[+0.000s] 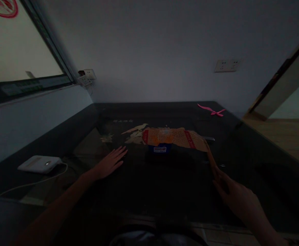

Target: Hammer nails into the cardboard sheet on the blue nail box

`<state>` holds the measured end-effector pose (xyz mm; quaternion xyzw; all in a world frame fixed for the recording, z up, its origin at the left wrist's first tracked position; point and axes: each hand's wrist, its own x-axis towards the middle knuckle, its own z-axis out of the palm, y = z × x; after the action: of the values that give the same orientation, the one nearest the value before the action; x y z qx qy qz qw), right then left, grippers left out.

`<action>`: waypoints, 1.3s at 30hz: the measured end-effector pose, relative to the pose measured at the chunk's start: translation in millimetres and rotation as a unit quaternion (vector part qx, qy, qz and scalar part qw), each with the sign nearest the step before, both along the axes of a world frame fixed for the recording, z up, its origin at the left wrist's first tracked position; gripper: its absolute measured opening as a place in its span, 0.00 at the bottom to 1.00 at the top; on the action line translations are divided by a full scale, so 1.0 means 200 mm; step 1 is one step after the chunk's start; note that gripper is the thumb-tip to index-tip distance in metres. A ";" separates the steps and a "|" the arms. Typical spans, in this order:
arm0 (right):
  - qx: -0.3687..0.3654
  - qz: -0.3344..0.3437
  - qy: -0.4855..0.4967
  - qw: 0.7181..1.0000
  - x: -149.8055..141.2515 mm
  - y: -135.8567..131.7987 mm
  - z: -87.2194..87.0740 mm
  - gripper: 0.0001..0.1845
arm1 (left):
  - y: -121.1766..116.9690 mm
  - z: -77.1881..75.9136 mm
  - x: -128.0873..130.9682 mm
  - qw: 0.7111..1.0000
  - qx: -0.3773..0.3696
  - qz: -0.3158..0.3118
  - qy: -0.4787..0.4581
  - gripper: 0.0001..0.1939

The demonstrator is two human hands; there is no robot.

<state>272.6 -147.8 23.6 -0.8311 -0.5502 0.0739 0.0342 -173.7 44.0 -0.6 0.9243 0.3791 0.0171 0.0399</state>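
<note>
My left hand (111, 162) lies on the dark glossy table, fingers stretched out and holding nothing. A brown, wooden-looking stick (211, 160) is gripped in my right hand (233, 193); its far end meets the right edge of a torn, patterned sheet (175, 137). That sheet is tan with orange patches and red bands, and it rests across a small blue box (160, 148) with a white label. Beside its right end a short flat metal piece (210, 138) shows. Pale torn scraps (135, 136) lie between my left hand and the sheet.
On the left sits a white power bank (40, 164) with a white cable (44, 178) trailing to the near edge. A pink ribbon (213, 111) lies at the back right. The wall behind carries sockets (226, 65). A window (21, 48) is at the left.
</note>
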 end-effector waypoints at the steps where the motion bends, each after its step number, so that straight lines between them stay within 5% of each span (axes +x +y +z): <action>1: -0.001 0.001 0.000 1.000 0.00 0.00 0.01 0.29 | -0.03 0.02 0.05 1.000 -0.008 -0.024 -0.003 0.26; 9: 0.022 0.006 -0.012 1.000 -0.01 -0.01 -0.01 0.28 | -0.27 0.15 0.42 0.978 -0.076 -0.191 -0.015 0.29; 18: 0.017 0.011 -0.018 1.000 -0.02 -0.01 0.02 0.28 | -0.23 0.14 0.83 0.955 -0.078 -0.278 -0.069 0.28; 31: 0.007 0.029 0.012 0.999 0.03 0.04 0.00 0.28 | -0.21 0.13 0.77 0.956 -0.112 -0.221 -0.156 0.17; 39: 0.003 0.047 -0.106 0.993 0.02 0.19 0.09 0.24 | -0.20 0.12 0.77 0.968 -0.100 -0.160 -0.166 0.22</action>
<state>277.0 -109.0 40.7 -0.8072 -0.5896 -0.0145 -0.0248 -20.2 3.6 24.2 0.9486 0.2139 0.1258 0.1964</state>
